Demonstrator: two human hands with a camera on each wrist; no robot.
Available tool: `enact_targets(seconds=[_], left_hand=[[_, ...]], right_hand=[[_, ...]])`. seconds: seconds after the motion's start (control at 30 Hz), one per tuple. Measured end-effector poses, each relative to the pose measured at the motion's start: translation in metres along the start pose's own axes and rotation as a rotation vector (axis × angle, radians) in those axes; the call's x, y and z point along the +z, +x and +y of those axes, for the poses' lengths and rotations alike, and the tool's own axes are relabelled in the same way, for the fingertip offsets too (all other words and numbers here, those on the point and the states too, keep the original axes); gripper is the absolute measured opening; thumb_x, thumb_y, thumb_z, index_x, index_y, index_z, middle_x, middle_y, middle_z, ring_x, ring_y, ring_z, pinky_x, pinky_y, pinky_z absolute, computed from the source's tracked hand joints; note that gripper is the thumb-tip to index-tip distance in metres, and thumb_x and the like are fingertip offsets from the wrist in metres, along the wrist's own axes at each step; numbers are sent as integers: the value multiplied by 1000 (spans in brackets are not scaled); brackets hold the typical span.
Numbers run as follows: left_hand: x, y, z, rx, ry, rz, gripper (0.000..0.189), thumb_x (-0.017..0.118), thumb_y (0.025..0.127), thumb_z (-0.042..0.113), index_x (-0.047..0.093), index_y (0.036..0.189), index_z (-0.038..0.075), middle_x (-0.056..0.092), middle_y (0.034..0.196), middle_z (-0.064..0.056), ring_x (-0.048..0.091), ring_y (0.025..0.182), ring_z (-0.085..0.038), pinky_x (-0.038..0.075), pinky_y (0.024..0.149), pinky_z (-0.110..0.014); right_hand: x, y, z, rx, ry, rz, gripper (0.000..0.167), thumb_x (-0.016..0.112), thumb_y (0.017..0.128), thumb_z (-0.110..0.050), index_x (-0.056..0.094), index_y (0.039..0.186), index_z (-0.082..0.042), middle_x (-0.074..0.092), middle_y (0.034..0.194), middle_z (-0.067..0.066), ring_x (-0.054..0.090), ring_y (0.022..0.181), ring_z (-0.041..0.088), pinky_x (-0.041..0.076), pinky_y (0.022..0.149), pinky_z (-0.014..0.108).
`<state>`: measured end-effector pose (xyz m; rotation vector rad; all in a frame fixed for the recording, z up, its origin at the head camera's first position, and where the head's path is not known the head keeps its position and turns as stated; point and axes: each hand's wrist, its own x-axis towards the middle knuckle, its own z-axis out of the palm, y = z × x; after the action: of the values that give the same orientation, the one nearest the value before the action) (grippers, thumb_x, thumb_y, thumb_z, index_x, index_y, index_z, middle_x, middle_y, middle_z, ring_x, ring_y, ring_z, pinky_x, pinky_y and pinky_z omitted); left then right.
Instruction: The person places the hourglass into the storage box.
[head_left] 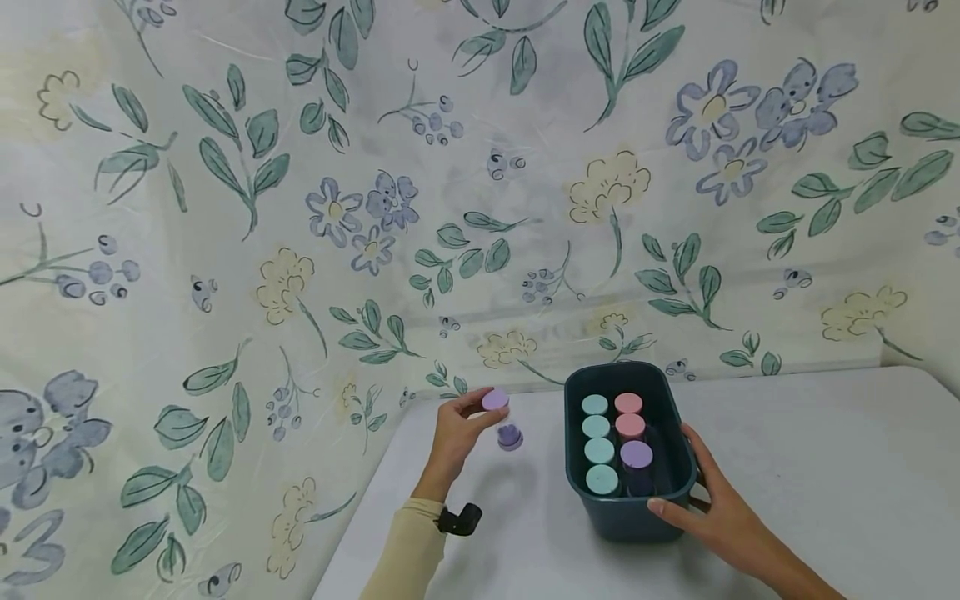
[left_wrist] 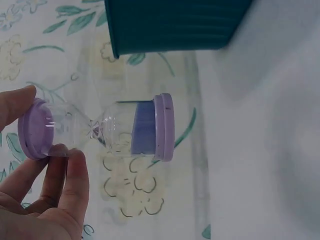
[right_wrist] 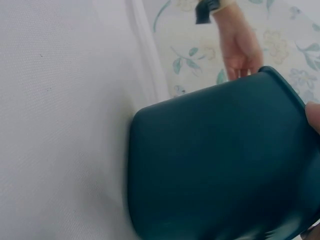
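Observation:
My left hand (head_left: 454,432) pinches a sand timer (left_wrist: 146,125) by its top cap, left of the bin. The timer has purple caps and clear bulbs, with purple sand in the lower one. My right hand (head_left: 720,508) grips a dark teal bin (head_left: 633,521) at its right side, thumb over the near rim. Inside the bin stand round-capped pieces: several mint caps (head_left: 599,451) in the left column, two pink caps (head_left: 628,403) and a purple cap (head_left: 636,454) in the right column.
The bin stands on a white table (head_left: 810,450). Behind and to the left hangs a floral-patterned sheet (head_left: 480,208). A black wrist camera (head_left: 461,520) sits on the left wrist.

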<state>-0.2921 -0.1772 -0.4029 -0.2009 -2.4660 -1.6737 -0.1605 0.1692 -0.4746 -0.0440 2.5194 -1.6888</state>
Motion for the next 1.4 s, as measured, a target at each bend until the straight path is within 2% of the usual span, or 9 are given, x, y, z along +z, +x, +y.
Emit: enact_targets(seconds=[0.53, 0.97, 1.2, 1.4], left_hand=[[15, -7, 50, 100, -58, -122, 46, 83, 87, 19, 70, 131, 11, 71, 127, -10, 65, 114, -17, 55, 104, -39], [40, -11, 97, 210, -126, -305, 44, 81, 88, 14, 69, 130, 7, 68, 130, -12, 65, 115, -15, 56, 106, -34], [58, -15, 111, 249, -88, -378, 44, 79, 90, 15, 68, 132, 7, 68, 131, -13, 66, 116, -17, 56, 105, -35], [73, -19, 115, 255, -48, -449, 46, 78, 91, 20, 67, 135, 10, 68, 133, -10, 66, 117, -16, 57, 104, -33]], right_hand=[[1, -1, 0, -9, 5, 4, 116, 75, 92, -44, -15, 164, -34, 4, 173, 26, 26, 149, 58, 44, 111, 65], [0, 0, 1, -17, 0, 4, 117, 75, 92, -46, -16, 164, -35, 3, 172, 26, 26, 149, 59, 44, 111, 66], [0, 0, 1, -4, -7, 1, 117, 75, 92, -46, -16, 164, -34, 2, 173, 25, 25, 150, 59, 43, 111, 66], [-1, 1, 1, -5, -7, -5, 118, 75, 91, -48, -17, 164, -34, 1, 173, 26, 24, 150, 59, 43, 111, 67]])
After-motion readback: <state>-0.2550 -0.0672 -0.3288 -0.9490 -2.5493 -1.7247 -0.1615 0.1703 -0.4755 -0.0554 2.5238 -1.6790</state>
